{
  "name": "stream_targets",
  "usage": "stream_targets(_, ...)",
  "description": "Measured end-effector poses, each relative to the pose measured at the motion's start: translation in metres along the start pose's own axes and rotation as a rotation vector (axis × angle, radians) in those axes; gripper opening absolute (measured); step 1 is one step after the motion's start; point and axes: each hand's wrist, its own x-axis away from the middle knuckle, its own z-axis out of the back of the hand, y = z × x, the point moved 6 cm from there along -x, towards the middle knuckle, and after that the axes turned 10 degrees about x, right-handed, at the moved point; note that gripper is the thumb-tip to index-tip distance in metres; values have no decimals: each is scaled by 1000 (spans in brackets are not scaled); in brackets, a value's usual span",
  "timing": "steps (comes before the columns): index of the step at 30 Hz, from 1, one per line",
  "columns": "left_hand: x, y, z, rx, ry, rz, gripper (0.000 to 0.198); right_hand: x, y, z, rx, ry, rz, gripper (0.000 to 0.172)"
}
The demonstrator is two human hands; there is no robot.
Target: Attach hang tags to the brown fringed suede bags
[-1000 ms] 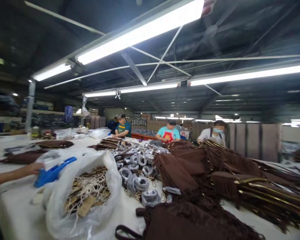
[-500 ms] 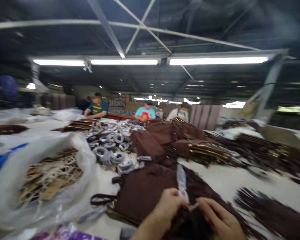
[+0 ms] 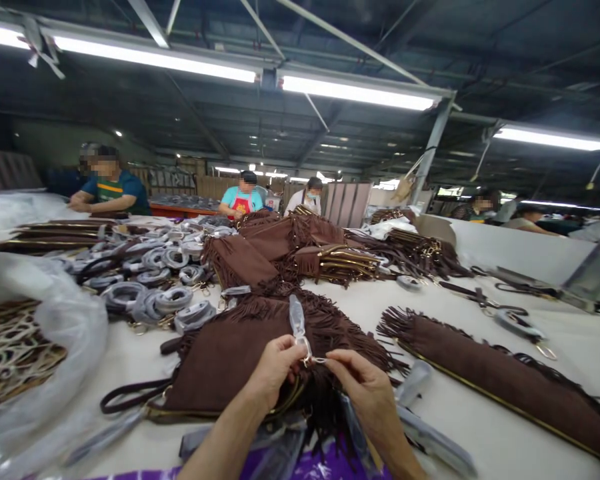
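A brown suede fringed bag (image 3: 230, 357) lies on the white table (image 3: 450, 413) right in front of me. My left hand (image 3: 275, 370) and my right hand (image 3: 363, 380) meet above its near edge. Both pinch a small metal clasp (image 3: 311, 359) with a plastic-wrapped strap end (image 3: 297, 319) sticking up from it. The bag's dark wrist strap (image 3: 130, 397) loops out to the left. Dark fringe hangs down between my wrists.
A second fringed bag (image 3: 500, 377) lies to the right. Coiled wrapped straps (image 3: 155, 280) and stacked brown bags (image 3: 300, 250) fill the table's middle. A clear plastic sack of tags (image 3: 25, 353) stands at left. Several people work at the far side.
The view swung right and down from the ceiling lights and the plastic sack. My two hands came into view and now hold the clasp steadily over the bag.
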Motion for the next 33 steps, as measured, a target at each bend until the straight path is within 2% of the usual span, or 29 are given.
stream_targets(3,0,1,-2,-19,-15,-7,27,-2,-10,1,114,15,105,26)
stream_targets(6,1,1,-3,-37,-17,-16,28,-3,-19,-1,134,-14,146,26)
stream_targets(14,1,0,-2,-52,-5,-1,28,-7,-15,-12,8,-103,54,30)
stream_targets(21,-1,-2,0,-39,-2,1,32,-5,-5,-15,60,-107,79,28)
stream_targets(33,-2,-4,-2,-60,-11,-26,33,-5,-15,-25,34,-166,111,27)
